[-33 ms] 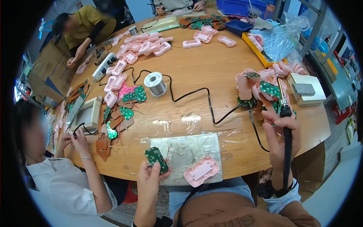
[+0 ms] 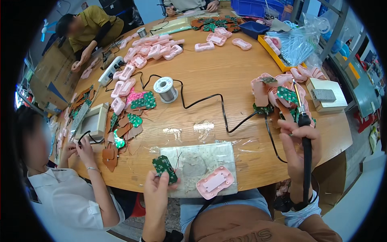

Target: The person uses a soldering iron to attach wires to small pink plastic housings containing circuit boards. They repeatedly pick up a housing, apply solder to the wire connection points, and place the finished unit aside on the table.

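Note:
My left hand (image 2: 158, 188) pinches a green circuit board (image 2: 164, 169) by its lower end, above the left part of a pale, scuffed work pad (image 2: 197, 155). Thin wires stick up beside the board. A pink plastic shell (image 2: 215, 182) lies open side up on the pad's right part. On the right, my right hand (image 2: 300, 147) grips a soldering iron (image 2: 305, 121) by its black handle, with the metal tip pointing away from me. That tip is in front of a heap of pink shells (image 2: 278, 86) and green boards; whether it touches them I cannot tell.
A solder wire spool (image 2: 165, 89) stands mid-table, a black cord (image 2: 221, 97) winding past it. Pink shells (image 2: 153, 48) and boards (image 2: 143, 101) lie left and far. A sponge box (image 2: 327, 95) sits at right. A co-worker (image 2: 72, 193) works close on my left; others sit farther off.
My left hand and the circuit board have shifted slightly left. My right hand with the soldering iron has barely moved.

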The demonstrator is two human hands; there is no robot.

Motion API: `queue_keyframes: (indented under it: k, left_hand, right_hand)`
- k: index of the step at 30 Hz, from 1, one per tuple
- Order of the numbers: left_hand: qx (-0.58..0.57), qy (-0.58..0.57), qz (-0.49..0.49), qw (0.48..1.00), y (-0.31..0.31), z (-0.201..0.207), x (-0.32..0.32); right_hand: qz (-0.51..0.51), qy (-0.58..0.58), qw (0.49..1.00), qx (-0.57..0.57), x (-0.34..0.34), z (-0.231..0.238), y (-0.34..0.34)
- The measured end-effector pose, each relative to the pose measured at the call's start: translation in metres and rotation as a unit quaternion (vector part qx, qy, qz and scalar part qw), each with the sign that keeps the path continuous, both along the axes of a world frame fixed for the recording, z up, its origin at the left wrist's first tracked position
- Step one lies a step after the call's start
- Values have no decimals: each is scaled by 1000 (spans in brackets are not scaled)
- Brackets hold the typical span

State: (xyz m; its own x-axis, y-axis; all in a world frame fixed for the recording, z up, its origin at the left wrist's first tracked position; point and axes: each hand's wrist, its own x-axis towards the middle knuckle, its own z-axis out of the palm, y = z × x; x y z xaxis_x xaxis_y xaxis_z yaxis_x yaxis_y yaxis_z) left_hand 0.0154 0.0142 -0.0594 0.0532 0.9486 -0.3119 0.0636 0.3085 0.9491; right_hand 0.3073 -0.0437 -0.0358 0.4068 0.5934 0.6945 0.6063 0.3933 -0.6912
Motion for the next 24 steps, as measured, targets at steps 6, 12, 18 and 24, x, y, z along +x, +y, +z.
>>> queue_keyframes:
  k: [6, 12, 18, 24]
  left_hand:
    - [28, -29, -121, 992, -11, 32, 7]
    - [52, -53, -99, 992, -31, 43, 34]
    - [119, 38, -172, 977, -25, 44, 34]
    - [317, 111, -176, 925, -22, 68, 52]
  right_hand:
    - [224, 89, 967, -83, -27, 6, -12]
    - [297, 86, 940, -143, -43, 11, -6]
    - [300, 130, 936, -129, -50, 14, -5]
    - [311, 103, 936, -129, -50, 13, -7]
